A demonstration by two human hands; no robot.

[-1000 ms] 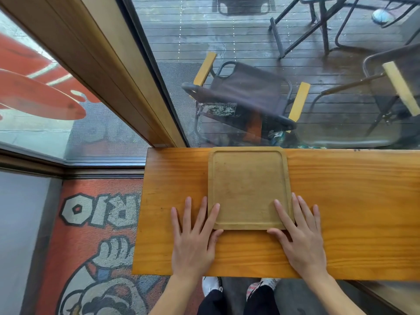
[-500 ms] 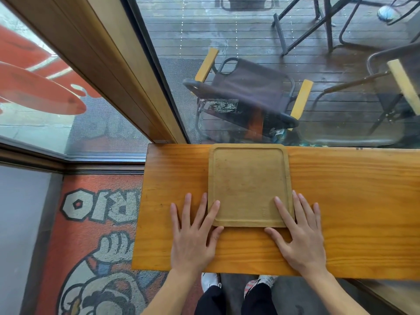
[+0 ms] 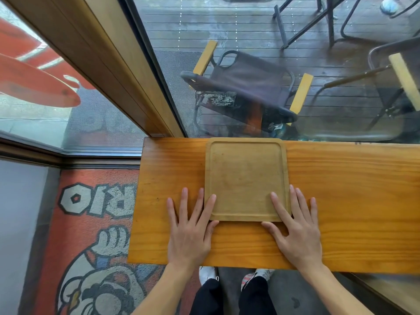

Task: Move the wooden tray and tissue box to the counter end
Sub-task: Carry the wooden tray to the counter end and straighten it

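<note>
A square wooden tray [image 3: 245, 176] with a raised rim lies flat on the orange-brown wooden counter [image 3: 341, 201], its far edge against the window. My left hand [image 3: 191, 228] lies flat on the counter at the tray's near left corner, forefinger resting on the rim. My right hand [image 3: 295, 228] lies flat at the near right corner, with fingers over the rim. Both hands have spread fingers and grip nothing. No tissue box is in view.
The counter's left end [image 3: 138, 201] is a short way left of the tray, over a red printed floor mat [image 3: 86, 235]. A glass window with a wooden frame [image 3: 113, 71] runs behind the counter; folding chairs [image 3: 245, 87] stand outside. My shoes [image 3: 208, 272] show below.
The tray sits slightly farther back toward the window than before. Both hands stay flat at its near corners; the view has shifted a little.
</note>
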